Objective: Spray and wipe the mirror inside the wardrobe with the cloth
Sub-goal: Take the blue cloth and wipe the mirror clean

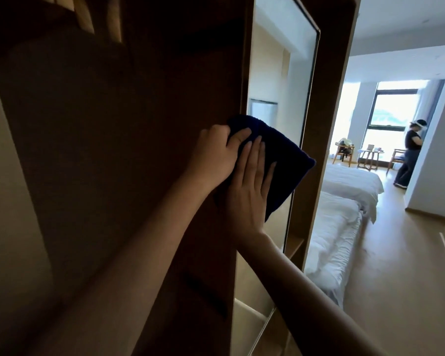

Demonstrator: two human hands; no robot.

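Wiping step now. Dark cloth (pixel 275 160) on mirror (pixel 280 80), under fingers. Left hand (pixel 213 155) pinches cloth corner; right hand (pixel 249 194) presses flat, fingers straight. No spray bottle seen. Glass above and below fingers likely still to wipe.

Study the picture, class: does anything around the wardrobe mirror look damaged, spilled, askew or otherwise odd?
Nothing stands out. Both hands, left hand and right hand, hold the dark blue cloth against the mirror; its glass looks unbroken and its frame straight.

text: none legible | labels: none | signs: none
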